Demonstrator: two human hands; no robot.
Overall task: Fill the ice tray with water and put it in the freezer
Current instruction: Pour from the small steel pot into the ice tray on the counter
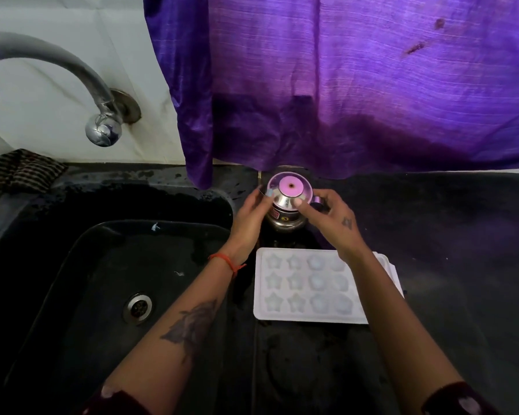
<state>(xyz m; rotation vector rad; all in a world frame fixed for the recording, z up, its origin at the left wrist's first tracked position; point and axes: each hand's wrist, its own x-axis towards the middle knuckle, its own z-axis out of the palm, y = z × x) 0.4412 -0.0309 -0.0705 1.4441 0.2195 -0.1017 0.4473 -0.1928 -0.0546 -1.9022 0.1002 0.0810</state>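
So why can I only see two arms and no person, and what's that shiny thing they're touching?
The camera sits on the person's head, looking down, so you see only their arms. Both hands, the left hand and the right hand, hold a shiny steel pot with a lid, standing on the dark counter. In front of it lies a white ice tray with star and flower shapes. To the left are a black sink and a tap. A purple curtain hangs behind.

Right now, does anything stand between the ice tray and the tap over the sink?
Nothing visible does. The ice tray lies flat on the dark counter just right of the sink, whose basin shows only its drain. Both hands are off the tray, on a steel vessel behind it; the right forearm crosses above the tray's right end.
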